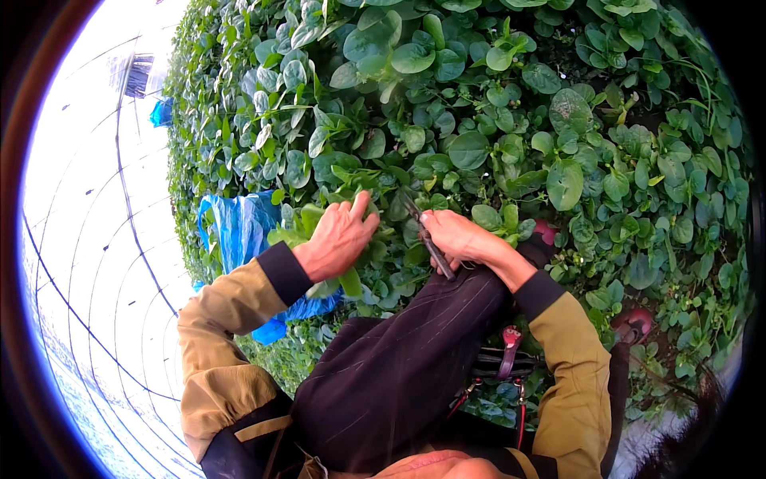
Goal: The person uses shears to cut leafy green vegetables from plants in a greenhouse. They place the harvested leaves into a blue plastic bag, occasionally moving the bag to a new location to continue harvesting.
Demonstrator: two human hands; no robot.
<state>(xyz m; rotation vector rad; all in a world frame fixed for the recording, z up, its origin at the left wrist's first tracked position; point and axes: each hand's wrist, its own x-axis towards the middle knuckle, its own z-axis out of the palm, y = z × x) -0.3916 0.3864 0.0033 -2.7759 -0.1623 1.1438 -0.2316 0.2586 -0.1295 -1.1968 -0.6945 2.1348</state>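
Observation:
My left hand [344, 236] is curled around some picked leafy greens [352, 282], whose leaves stick out on both sides of it. Its index finger points up toward the plants. In my right hand [458, 236] is a slim dark metal tool [432, 245], perhaps a knife or shears; its exact kind cannot be told. The tool's narrow end reaches toward the low broad-leaved plants [470, 149], and its thick end lies just over my trousered knee. A gap of foliage separates the two hands.
Blue plastic bags [245, 230] sit among the plants left of my left hand. Between my legs hangs a dark bag with a red strap [508, 353]. Pink-toed shoes [639, 323] stand in the foliage at right. A pale sheet with dark lines [90, 239] rises at far left.

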